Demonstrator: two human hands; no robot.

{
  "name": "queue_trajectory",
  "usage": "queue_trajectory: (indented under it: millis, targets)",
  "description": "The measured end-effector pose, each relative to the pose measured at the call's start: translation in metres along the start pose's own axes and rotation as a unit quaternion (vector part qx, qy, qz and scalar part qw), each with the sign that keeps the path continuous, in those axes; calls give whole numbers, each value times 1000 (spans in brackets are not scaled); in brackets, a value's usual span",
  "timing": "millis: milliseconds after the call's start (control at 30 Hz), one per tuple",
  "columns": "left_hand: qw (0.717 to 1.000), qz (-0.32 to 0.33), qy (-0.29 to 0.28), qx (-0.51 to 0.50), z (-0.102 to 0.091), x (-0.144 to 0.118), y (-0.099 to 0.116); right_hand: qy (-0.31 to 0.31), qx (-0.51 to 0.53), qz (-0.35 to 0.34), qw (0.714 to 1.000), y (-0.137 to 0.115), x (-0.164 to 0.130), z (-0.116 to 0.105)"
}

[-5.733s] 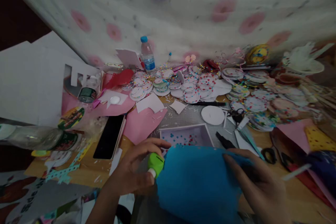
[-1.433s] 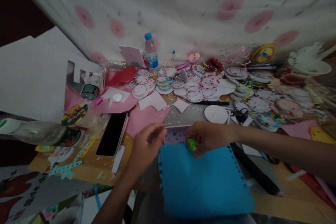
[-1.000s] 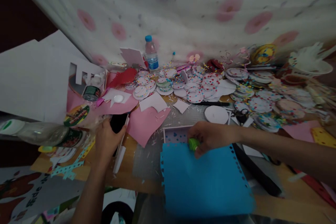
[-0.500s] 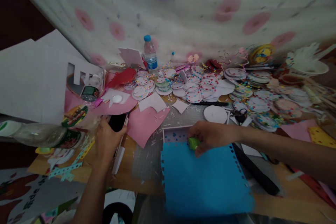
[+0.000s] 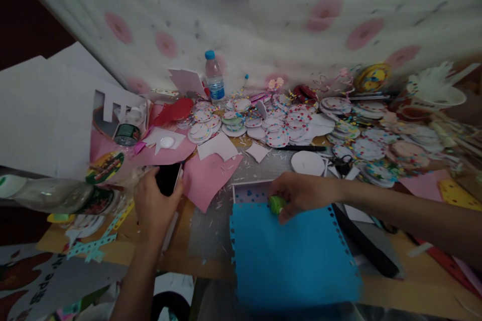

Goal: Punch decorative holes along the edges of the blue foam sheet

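Gripping green punch (image 5: 277,204), fingers (image 5: 284,195) curled

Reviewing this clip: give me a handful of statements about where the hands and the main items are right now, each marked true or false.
1. The right hand grips a green punch at the far edge of the blue sheet. True.
2. The left hand rests on the blue sheet. False: it is on the black phone, left of the sheet.
3. The water bottle with the blue cap stands upright near the back wall. True.
4. The blue sheet's side edges are smooth. False: both show a row of punched notches.
5. The white paper disc lies on top of the blue sheet. False: it lies on the table beyond the right hand.
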State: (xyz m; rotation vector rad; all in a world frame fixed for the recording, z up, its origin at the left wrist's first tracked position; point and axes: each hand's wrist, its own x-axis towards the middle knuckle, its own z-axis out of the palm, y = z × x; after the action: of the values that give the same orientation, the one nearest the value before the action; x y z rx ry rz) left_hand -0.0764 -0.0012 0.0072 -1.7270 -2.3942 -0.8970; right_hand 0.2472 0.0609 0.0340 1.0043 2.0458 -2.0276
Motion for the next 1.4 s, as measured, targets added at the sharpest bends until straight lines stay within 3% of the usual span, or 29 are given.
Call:
queue_trajectory:
  millis: [67, 100, 200, 267, 367, 633, 833, 1233, 1400]
  targets:
    - [994, 23, -19, -103, -3, -19, 21, -3, 6, -2, 1000, -2, 0, -1]
    - [983, 27, -65, -168, -4, -29, 33, -2, 8, -2, 1000, -4, 1, -1]
    - [900, -26, -243, -361, -5, -56, 69, 4, 2, 0, 1000, -10, 0, -1]
    - [853, -60, -319, -408, -3, -66, 87, 9, -6, 2, 1000, -14, -1, -1]
    - [843, -77, -370, -382, -2, -70, 100, 13, -19, 7, 1000, -18, -5, -3]
    - [863, -47, -360, -350, -7, -67, 108, 26, -103, 16, 994, -26, -21, -14]
    - [873, -9, -361, -327, -6, -69, 112, 36, -193, 14, 980, -34, -24, -9]
    - [859, -1, -386, -336, -7, -73, 111, 81, -209, 17, 974, -26, -24, 3]
    - [870, 37, -373, -319, -9, -63, 113, 92, -239, 36, 966, -27, -21, 4]
